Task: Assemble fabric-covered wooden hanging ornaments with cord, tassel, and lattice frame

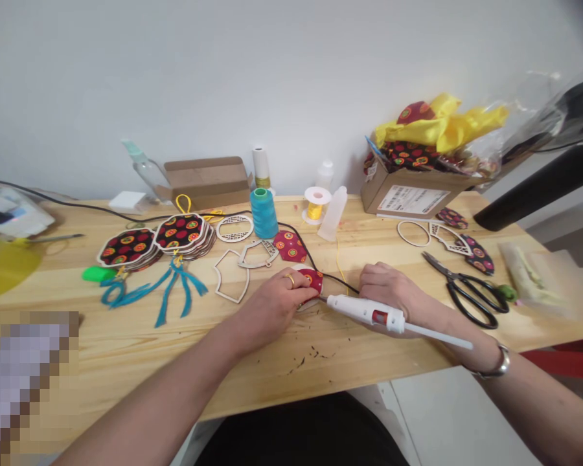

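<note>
Near the middle of the table, my left hand (272, 304) has its fingers pressed on a small red patterned fabric piece (313, 279) with a pale edge. My right hand (386, 291) is closed around a white glue gun (366, 312), whose tip points left and meets the edge of that piece. A clear glue stick (440, 334) sticks out of the gun's back end. Just behind my left hand lie another red patterned piece (290, 246), a pale wooden frame with lattice corners (257, 254) and a plain wooden frame (232, 277).
Stacked patterned pieces (182, 234) with blue tassels lie left. A blue thread cone (263, 213), yellow spool (315, 206) and white bottle (333, 215) stand behind. Black scissors (466, 285) and a fabric-filled cardboard box (403, 191) are right. A black cable crosses the table.
</note>
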`<state>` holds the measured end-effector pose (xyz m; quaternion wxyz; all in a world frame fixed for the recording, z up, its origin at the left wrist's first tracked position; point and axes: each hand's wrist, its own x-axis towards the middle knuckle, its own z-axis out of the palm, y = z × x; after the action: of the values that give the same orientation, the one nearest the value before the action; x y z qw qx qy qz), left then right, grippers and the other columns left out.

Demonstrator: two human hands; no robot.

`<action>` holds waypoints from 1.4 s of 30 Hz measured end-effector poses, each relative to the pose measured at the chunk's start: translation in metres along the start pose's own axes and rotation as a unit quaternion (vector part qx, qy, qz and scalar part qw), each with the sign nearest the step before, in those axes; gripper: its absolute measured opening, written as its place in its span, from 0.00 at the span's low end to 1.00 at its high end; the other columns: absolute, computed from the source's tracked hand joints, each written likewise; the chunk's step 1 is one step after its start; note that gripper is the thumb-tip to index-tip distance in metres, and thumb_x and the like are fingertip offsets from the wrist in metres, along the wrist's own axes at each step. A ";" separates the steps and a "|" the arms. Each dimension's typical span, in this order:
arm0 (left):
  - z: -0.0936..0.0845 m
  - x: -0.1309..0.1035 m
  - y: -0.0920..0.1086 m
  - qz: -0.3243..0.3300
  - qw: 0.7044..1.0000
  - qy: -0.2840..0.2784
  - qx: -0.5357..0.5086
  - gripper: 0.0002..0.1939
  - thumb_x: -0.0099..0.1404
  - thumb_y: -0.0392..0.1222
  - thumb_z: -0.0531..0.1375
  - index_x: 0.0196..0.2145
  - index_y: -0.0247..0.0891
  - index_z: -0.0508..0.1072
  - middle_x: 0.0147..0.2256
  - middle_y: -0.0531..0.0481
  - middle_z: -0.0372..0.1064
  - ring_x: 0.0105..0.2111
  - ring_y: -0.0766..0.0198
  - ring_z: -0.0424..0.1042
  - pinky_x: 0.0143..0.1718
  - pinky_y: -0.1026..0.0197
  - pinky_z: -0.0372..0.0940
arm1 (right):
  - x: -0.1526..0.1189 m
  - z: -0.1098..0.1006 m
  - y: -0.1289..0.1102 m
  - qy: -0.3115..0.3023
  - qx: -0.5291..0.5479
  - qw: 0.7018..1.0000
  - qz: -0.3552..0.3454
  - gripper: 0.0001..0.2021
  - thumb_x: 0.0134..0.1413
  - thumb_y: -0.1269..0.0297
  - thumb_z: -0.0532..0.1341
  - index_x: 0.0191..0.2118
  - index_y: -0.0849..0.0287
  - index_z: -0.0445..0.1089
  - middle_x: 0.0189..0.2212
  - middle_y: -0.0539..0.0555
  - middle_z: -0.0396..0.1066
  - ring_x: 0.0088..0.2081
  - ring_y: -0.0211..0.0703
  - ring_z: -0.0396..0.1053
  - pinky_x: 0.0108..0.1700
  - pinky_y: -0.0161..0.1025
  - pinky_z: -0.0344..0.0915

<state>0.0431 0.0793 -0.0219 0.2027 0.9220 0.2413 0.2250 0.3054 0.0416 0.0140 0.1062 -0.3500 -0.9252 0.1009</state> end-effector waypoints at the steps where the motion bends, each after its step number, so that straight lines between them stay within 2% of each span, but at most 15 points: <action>1: 0.000 0.000 0.000 0.000 1.000 -0.001 -0.001 0.20 0.62 0.23 0.51 0.46 0.38 0.73 0.43 0.47 0.72 0.45 0.61 0.67 0.47 0.58 0.65 | 0.000 0.000 0.000 -0.001 -0.002 1.000 0.001 0.12 0.57 0.66 0.52 0.23 0.57 0.58 0.24 0.54 0.63 0.29 0.41 0.59 0.35 0.41 0.54; 10: -0.001 0.001 0.001 0.003 1.000 -0.002 0.001 0.20 0.62 0.23 0.50 0.45 0.38 0.73 0.43 0.47 0.72 0.45 0.60 0.67 0.47 0.56 0.66 | 0.001 0.000 0.000 0.003 0.011 1.000 0.001 0.14 0.59 0.64 0.52 0.22 0.57 0.58 0.24 0.53 0.62 0.28 0.41 0.58 0.35 0.41 0.55; 24: -0.001 -0.001 0.001 -0.002 1.000 -0.015 -0.001 0.21 0.63 0.24 0.50 0.47 0.39 0.73 0.45 0.48 0.71 0.46 0.60 0.66 0.48 0.55 0.65 | 0.000 0.003 0.004 0.023 0.003 1.000 -0.014 0.13 0.55 0.62 0.55 0.21 0.56 0.55 0.22 0.51 0.60 0.27 0.41 0.56 0.33 0.40 0.52; 33: -0.001 -0.001 -0.001 -0.002 1.000 -0.020 0.001 0.20 0.63 0.25 0.50 0.46 0.41 0.74 0.43 0.49 0.70 0.43 0.61 0.66 0.45 0.58 0.64 | -0.001 0.003 0.004 0.022 0.000 1.000 -0.011 0.12 0.53 0.62 0.56 0.22 0.56 0.56 0.22 0.51 0.59 0.27 0.41 0.56 0.32 0.40 0.52; 39: 0.000 -0.001 -0.001 -0.006 1.000 -0.025 -0.009 0.20 0.64 0.26 0.49 0.45 0.41 0.75 0.43 0.49 0.70 0.43 0.61 0.65 0.45 0.58 0.63 | -0.005 -0.001 0.007 0.018 0.029 0.999 -0.006 0.13 0.55 0.60 0.56 0.23 0.56 0.57 0.23 0.51 0.59 0.28 0.41 0.56 0.34 0.41 0.53; 42: 0.000 -0.001 -0.001 -0.009 0.999 -0.024 -0.022 0.20 0.65 0.27 0.49 0.45 0.41 0.75 0.42 0.49 0.70 0.43 0.60 0.65 0.45 0.57 0.63 | -0.006 -0.006 0.007 0.048 0.037 0.998 -0.006 0.14 0.56 0.60 0.56 0.22 0.56 0.57 0.22 0.50 0.58 0.27 0.41 0.55 0.32 0.41 0.53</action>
<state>0.0424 0.0798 -0.0228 0.2305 0.9203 0.2397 0.2061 0.3156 0.0438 0.0174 0.1637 -0.3446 -0.9169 0.1175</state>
